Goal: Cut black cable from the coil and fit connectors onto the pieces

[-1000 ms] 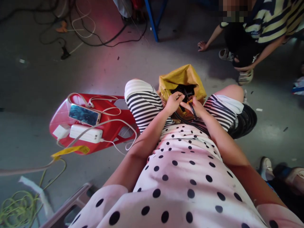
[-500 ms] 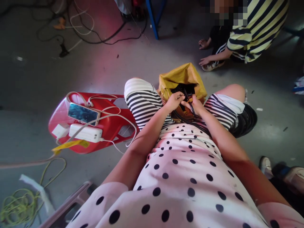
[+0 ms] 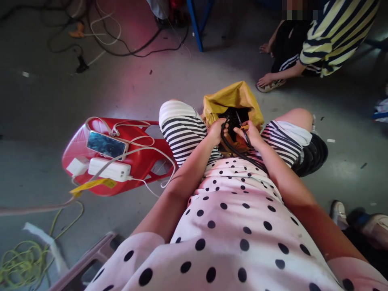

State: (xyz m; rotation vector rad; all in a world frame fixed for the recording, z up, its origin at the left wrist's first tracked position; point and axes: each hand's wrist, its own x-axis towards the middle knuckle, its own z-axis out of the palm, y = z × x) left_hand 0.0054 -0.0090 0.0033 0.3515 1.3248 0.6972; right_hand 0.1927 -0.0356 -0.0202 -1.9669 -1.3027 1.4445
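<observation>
Fingers pinch a flexible black cord [image 3: 228,146] in the left hand [image 3: 217,131] and black-handled scissors [image 3: 239,120] in the right [image 3: 251,132], over a yellow open-topped sack [image 3: 239,95] at twelve o'clock, its black contents [image 3: 233,114] seemingly done, this cord unfinished.

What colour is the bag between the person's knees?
The bag is yellow; it shows best in the current head view.

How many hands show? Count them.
4: left hand on black tube, right hand with scissors; crouching co-worker's hand at a shoe, other hand beyond it. More may be hidden.
</observation>
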